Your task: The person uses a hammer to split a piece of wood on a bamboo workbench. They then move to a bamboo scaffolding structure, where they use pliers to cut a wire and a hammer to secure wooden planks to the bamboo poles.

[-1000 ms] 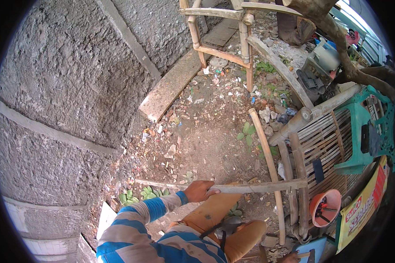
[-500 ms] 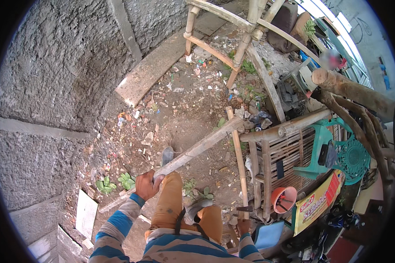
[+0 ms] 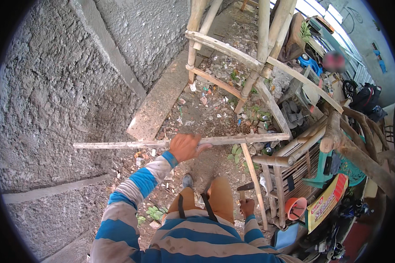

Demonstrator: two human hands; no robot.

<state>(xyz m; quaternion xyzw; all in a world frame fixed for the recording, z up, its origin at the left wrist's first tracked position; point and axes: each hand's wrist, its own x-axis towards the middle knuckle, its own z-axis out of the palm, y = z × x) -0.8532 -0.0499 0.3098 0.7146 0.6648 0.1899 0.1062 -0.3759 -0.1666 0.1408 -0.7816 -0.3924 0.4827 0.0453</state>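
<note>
My left hand (image 3: 185, 147) is closed round the middle of a long, weathered wooden batten (image 3: 243, 139). The batten lies crosswise in front of me, its left end against the rough wall and its right end by the bamboo frame. At my lower right, my right hand (image 3: 247, 207) grips the handle of a hammer (image 3: 245, 186), whose dark head points up and sideways. A thin bamboo pole (image 3: 253, 182) slants just past the hammer, its top meeting the batten's underside in view; whether they touch I cannot tell.
A rough cement wall (image 3: 61, 96) rises on the left, with a wide board (image 3: 160, 103) along its foot. Ahead stands a bamboo frame (image 3: 250, 85). To the right are a slatted bamboo bench (image 3: 296, 179), an orange bucket (image 3: 295, 207) and a green plastic chair (image 3: 320, 173). Rubble litters the ground.
My left hand has moved forward and up, swinging the batten from a slant to nearly crosswise. The right hand has come further into view with the hammer. My view has shifted.
</note>
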